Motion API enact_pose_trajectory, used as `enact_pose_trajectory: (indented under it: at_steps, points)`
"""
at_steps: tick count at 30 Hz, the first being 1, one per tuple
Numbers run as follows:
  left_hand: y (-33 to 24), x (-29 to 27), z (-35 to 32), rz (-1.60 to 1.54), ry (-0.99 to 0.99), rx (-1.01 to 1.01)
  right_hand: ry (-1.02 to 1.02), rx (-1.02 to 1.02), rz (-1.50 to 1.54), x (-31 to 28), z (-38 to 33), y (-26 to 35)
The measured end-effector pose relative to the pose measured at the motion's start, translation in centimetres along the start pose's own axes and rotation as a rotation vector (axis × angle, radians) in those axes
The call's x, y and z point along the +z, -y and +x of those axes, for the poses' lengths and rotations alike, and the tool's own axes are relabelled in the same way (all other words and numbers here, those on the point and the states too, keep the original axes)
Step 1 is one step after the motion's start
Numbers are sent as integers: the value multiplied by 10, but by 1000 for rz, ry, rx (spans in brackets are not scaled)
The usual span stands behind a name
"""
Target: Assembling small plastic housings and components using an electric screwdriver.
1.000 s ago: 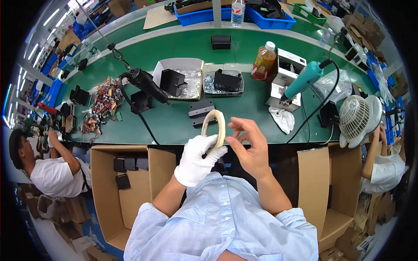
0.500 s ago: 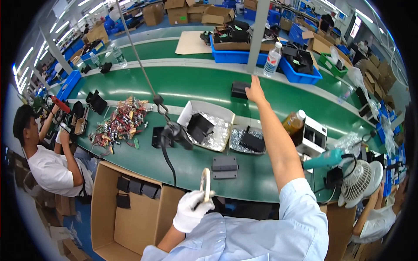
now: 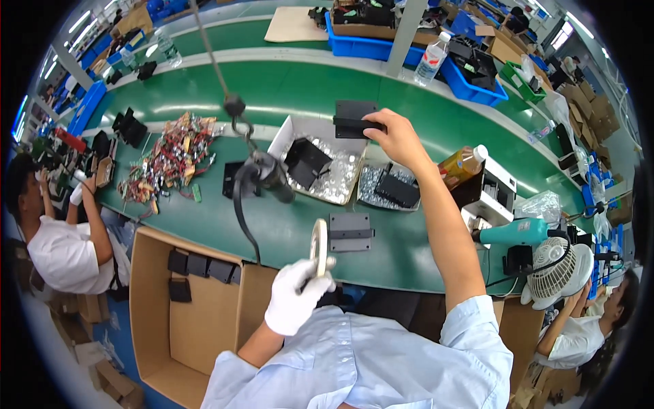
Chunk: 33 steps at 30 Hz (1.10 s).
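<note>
In a white glove, my left hand [image 3: 300,292] is closed on a roll of whitish tape [image 3: 319,247], held upright above the bench's near edge. My bare right hand [image 3: 395,136] reaches out over the green bench and pinches the right edge of a flat black plastic part [image 3: 355,120] with a raised rib across it. That part is held just beyond a white box [image 3: 325,160] containing clear bubble wrap and a black bracket-like piece [image 3: 308,163]. A similar ribbed dark plate [image 3: 351,232] lies flat on the bench nearer to me.
A hanging electric screwdriver [image 3: 268,176] dangles left of the white box, near piled wired circuit boards [image 3: 170,155]. A large cardboard box [image 3: 204,327] holding black parts stands lower left. Rightward are a drink bottle [image 3: 463,165], a teal heat gun [image 3: 518,232] and a fan [image 3: 555,269]. Co-workers sit at both sides.
My right hand has lifted the black part off the far bench and brought it nearer and leftward. The left hand still holds the tape. The whole view has shifted slightly.
</note>
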<state>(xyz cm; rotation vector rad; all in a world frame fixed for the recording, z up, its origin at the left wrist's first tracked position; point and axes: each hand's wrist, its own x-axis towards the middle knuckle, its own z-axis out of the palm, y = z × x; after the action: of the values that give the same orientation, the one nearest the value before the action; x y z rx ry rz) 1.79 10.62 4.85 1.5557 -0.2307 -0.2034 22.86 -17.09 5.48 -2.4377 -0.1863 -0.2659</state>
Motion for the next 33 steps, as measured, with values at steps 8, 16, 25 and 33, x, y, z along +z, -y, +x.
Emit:
enact_pose_trajectory:
  at_steps: [8, 16, 25, 33]
  points:
    - [-15, 13, -5, 45, -68, -65, -35, -199, 154, 3, -57, 54]
    - [-5, 24, -1, 524, -73, 296, 73, -212, 642, 7, -183, 121]
    - [-1, 40, 3, 658, 22, 441, -110, -128, 721, 6, -208, 107]
    - [-4, 42, 5, 711, 51, 497, -86, -188, 628, 5, -213, 95]
